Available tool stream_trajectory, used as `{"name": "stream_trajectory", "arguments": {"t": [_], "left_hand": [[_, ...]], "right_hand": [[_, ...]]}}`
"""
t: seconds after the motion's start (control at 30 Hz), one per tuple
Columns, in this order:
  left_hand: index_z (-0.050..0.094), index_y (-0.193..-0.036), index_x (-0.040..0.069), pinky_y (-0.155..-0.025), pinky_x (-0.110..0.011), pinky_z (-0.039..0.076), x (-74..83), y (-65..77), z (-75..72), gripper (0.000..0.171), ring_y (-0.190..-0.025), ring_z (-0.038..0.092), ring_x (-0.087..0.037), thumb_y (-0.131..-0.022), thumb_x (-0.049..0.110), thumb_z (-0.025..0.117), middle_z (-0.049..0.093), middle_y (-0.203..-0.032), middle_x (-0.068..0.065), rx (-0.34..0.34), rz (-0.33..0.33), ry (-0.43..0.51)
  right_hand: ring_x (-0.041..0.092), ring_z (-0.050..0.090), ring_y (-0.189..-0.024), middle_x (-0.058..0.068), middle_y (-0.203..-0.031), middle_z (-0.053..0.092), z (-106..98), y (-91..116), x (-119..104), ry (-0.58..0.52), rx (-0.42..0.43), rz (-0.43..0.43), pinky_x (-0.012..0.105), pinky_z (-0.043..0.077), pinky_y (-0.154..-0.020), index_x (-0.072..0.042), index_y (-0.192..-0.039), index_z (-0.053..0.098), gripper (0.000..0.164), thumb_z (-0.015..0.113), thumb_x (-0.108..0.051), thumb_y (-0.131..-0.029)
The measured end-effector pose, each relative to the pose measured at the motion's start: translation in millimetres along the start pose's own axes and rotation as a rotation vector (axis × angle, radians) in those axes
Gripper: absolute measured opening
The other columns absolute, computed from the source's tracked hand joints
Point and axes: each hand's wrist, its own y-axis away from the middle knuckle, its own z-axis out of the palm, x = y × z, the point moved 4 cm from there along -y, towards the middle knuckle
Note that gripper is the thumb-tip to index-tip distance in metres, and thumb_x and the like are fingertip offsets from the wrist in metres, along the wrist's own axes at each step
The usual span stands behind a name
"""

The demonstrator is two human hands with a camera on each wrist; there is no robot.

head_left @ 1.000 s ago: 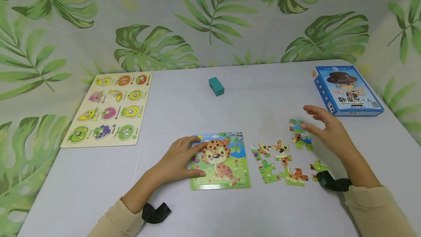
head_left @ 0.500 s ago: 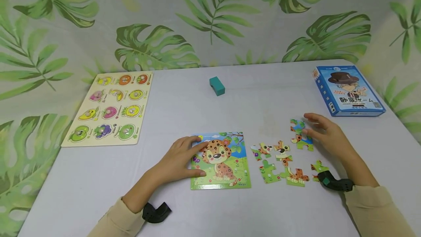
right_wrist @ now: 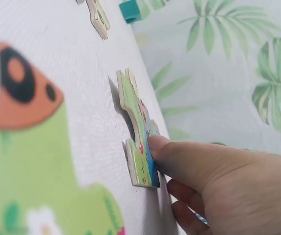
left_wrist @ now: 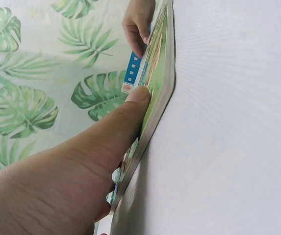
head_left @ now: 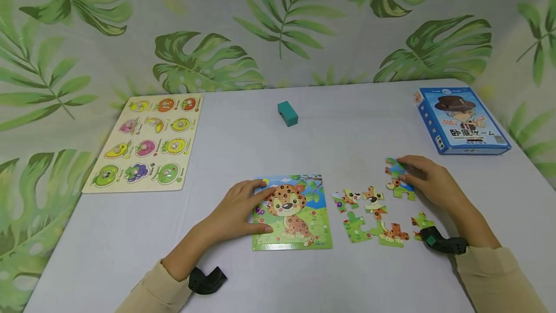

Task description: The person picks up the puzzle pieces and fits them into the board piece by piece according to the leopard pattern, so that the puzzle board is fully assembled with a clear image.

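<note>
"Puzzle pieces [head_left: 393,169] lay right of the leopard board [head_left: 321,238]. Any change?"
"Right hand [head_left: 434,185] reached the farthest piece, fingers parted, grip unclear; handling probably began. Left hand [head_left: 232,214] lay spread on the board."

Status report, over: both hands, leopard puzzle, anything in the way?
Left hand on leopard board. Right hand at farthest loose piece, grip unclear. Other loose pieces between board and right hand.

Plain beige cloth on both arms – the left sleeve [head_left: 149,291] and the right sleeve [head_left: 497,277] match, each ending in a cuff. A black, bent device [head_left: 207,281] sits by the left cuff; its black counterpart [head_left: 447,244] on the right carries a small green square [head_left: 430,239].
</note>
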Motion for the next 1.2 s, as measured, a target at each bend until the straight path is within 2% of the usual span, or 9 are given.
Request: {"name": "stream_trajectory", "arguments": {"t": [0.13, 0.33, 0.43, 0.53, 0.63, 0.77, 1.0, 1.1, 1.2], "left_hand": [[0.034, -0.14, 0.021, -0.103, -0.044, 0.017, -0.4, 0.0, 0.6, 0.083, -0.126, 0.023, -0.027, -0.072, 0.063, 0.058, 0.03, -0.138, -0.006, -0.008, -0.002, -0.007], [0.033, -0.14, 0.022, -0.103, -0.044, 0.016, -0.8, -0.1, 1.3, 0.083, -0.126, 0.023, -0.026, -0.073, 0.063, 0.058, 0.03, -0.138, -0.005, -0.007, 0.005, -0.009], [0.034, -0.14, 0.021, -0.103, -0.044, 0.017, -0.6, -0.2, 0.8, 0.083, -0.126, 0.024, -0.026, -0.073, 0.064, 0.057, 0.03, -0.138, -0.006, -0.007, 0.006, -0.011], [0.034, -0.14, 0.021, -0.103, -0.044, 0.017, -0.6, 0.1, 0.3, 0.083, -0.126, 0.024, -0.026, -0.073, 0.064, 0.057, 0.031, -0.138, -0.006, -0.008, 0.004, -0.02], [0.035, -0.14, 0.02, -0.103, -0.044, 0.018, -0.1, 0.2, -0.6, 0.082, -0.126, 0.024, -0.027, -0.073, 0.064, 0.057, 0.031, -0.137, -0.006, -0.005, 0.007, -0.024], [0.035, -0.14, 0.02, -0.102, -0.044, 0.019, 1.0, -0.3, -1.5, 0.082, -0.126, 0.024, -0.026, -0.074, 0.064, 0.056, 0.031, -0.137, -0.006, -0.001, 0.01, -0.037], [0.036, -0.139, 0.019, -0.102, -0.043, 0.02, 4.3, -1.3, -1.0, 0.08, -0.125, 0.027, -0.025, -0.075, 0.064, 0.054, 0.033, -0.136, -0.007, 0.011, 0.003, -0.084], [0.04, -0.136, 0.015, -0.102, -0.044, 0.021, 7.7, -2.1, -1.7, 0.078, -0.123, 0.029, -0.027, -0.077, 0.063, 0.054, 0.036, -0.134, -0.009, 0.031, -0.001, -0.1], [0.044, -0.133, 0.01, -0.102, -0.043, 0.022, 11.7, -4.7, -2.2, 0.075, -0.123, 0.031, -0.028, -0.077, 0.06, 0.055, 0.038, -0.133, -0.01, 0.052, 0.004, -0.093]], "right_hand": [[0.047, 0.036, -0.114, 0.025, -0.123, 0.044, -2, 0, -3, 0.053, 0.066, -0.049, 0.06, 0.029, -0.089, 0.004, -0.121, 0.052, 0.041, 0.059, -0.02, -0.088], [0.045, 0.045, -0.106, 0.02, -0.125, 0.043, -7, 2, -8, 0.021, 0.151, -0.016, 0.057, 0.038, -0.082, 0.001, -0.123, 0.052, 0.04, 0.058, -0.018, -0.088], [0.044, 0.045, -0.106, 0.017, -0.125, 0.044, -11, 2, -16, -0.003, 0.187, -0.043, 0.058, 0.037, -0.083, -0.001, -0.122, 0.053, 0.038, 0.059, -0.016, -0.087], [0.04, 0.043, -0.11, 0.015, -0.124, 0.046, -16, 2, -30, -0.004, 0.222, -0.097, 0.053, 0.035, -0.089, -0.003, -0.122, 0.055, 0.038, 0.062, -0.013, -0.085], [0.035, 0.041, -0.114, 0.012, -0.123, 0.047, -16, 5, -51, 0.01, 0.237, -0.156, 0.027, 0.033, -0.096, -0.005, -0.121, 0.056, 0.04, 0.064, -0.01, -0.083], [0.03, 0.043, -0.113, 0.01, -0.123, 0.048, -11, 8, -83, 0.021, 0.223, -0.267, 0.003, 0.025, -0.087, -0.004, -0.121, 0.056, 0.044, 0.067, -0.003, -0.079], [0.025, 0.046, -0.109, 0.01, -0.119, 0.05, 19, 9, -128, -0.003, 0.13, -0.492, 0.008, 0.033, -0.087, 0.002, -0.119, 0.056, 0.048, 0.07, 0.004, -0.072], [0.025, 0.047, -0.108, 0.01, -0.118, 0.05, 38, 8, -141, -0.01, 0.061, -0.529, 0.018, 0.04, -0.086, 0.002, -0.118, 0.056, 0.047, 0.07, 0.002, -0.074], [0.026, 0.047, -0.108, 0.011, -0.118, 0.05, 58, 5, -149, -0.005, -0.022, -0.51, 0.032, 0.046, -0.081, 0.002, -0.118, 0.056, 0.043, 0.069, -0.003, -0.077]]}}
